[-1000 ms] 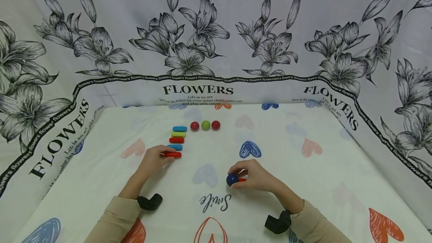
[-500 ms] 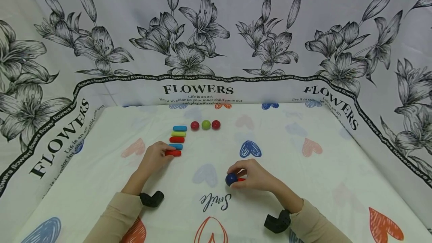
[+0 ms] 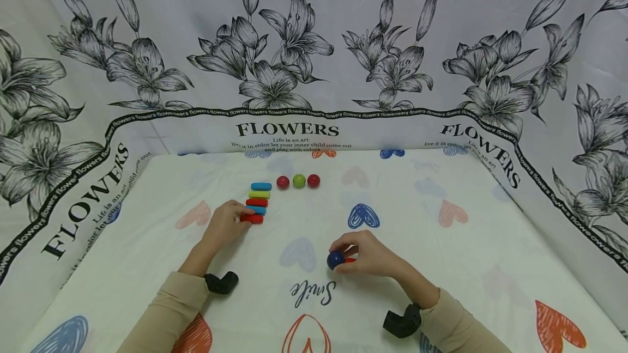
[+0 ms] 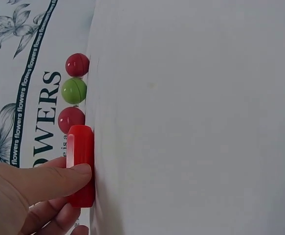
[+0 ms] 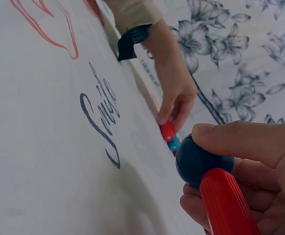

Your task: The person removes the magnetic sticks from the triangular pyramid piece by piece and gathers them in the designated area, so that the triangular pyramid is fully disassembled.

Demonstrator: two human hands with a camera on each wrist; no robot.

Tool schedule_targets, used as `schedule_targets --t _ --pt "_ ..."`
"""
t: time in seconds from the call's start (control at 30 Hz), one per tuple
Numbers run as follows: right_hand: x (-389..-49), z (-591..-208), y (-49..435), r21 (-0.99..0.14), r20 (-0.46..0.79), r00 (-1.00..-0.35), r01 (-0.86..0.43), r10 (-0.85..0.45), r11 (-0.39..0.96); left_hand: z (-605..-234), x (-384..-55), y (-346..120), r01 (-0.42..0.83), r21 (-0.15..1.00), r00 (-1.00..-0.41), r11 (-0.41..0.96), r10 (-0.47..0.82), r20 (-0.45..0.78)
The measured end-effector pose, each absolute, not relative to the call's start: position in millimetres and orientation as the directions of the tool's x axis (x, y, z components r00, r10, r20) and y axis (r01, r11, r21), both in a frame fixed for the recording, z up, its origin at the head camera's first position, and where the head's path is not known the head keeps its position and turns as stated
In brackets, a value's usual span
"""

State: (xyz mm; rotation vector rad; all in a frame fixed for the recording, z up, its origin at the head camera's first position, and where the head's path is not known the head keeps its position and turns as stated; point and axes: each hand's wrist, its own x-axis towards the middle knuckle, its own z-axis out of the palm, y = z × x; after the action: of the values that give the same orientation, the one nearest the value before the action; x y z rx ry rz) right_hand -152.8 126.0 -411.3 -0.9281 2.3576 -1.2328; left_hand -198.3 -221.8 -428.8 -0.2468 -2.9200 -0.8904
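My left hand (image 3: 224,229) pinches a short red stick (image 4: 79,147) between thumb and fingers, at the near end of a column of sticks. Right beyond it lies a blue stick (image 3: 257,210), with a red stick (image 3: 257,202), a yellow-green stick (image 3: 259,194) and another blue stick (image 3: 261,186) farther back. In my right hand (image 3: 369,256), over the middle of the table, is a dark blue ball (image 5: 201,161) gripped by thumb and fingers. A second ribbed red stick (image 5: 225,203) sticks out from that ball, end against it, within the same hand.
Two red balls, one at the left (image 3: 282,182) and one at the right (image 3: 313,181), flank a green ball (image 3: 299,181) in a row beyond the sticks. A heart-printed white cloth (image 3: 417,217) covers the table. A flower-printed curtain (image 3: 392,129) stands behind.
My left hand has slid the red stick away from me, up close to the blue one, which has also shifted slightly that way. My right hand has drifted slightly left with the ball.
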Motion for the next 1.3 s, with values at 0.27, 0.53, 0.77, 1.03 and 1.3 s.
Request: schedule_targets --t 0.27,0.53,0.77,1.03,1.3 --pt "-155.5 -411.8 123.0 -0.808 0.015 -0.761 -0.392 -0.649 0.440 -426.7 -194.5 -225.3 0.195 0.542 -0.979 0.817 0.127 0.160" --pt "-159.8 -408.8 120.8 -0.808 0.036 -0.779 -0.392 -0.626 0.440 -415.4 -181.6 -209.1 0.261 0.566 -0.962 0.782 0.163 0.218" --pt "-163.0 -406.9 119.1 -0.828 0.044 -0.792 -0.370 -0.609 0.421 -409.8 -168.8 -190.5 0.303 0.594 -0.952 0.745 0.212 0.220" --pt "-167.1 -407.2 117.6 -0.851 0.054 -0.794 -0.354 -0.605 0.387 -407.5 -156.8 -169.2 0.356 0.622 -0.934 0.698 0.295 0.204" --pt "-169.8 -404.4 114.3 -0.875 0.011 -0.816 -0.288 -0.578 0.389 -403.9 -145.5 -149.4 0.375 0.672 -0.920 0.638 0.347 0.184"
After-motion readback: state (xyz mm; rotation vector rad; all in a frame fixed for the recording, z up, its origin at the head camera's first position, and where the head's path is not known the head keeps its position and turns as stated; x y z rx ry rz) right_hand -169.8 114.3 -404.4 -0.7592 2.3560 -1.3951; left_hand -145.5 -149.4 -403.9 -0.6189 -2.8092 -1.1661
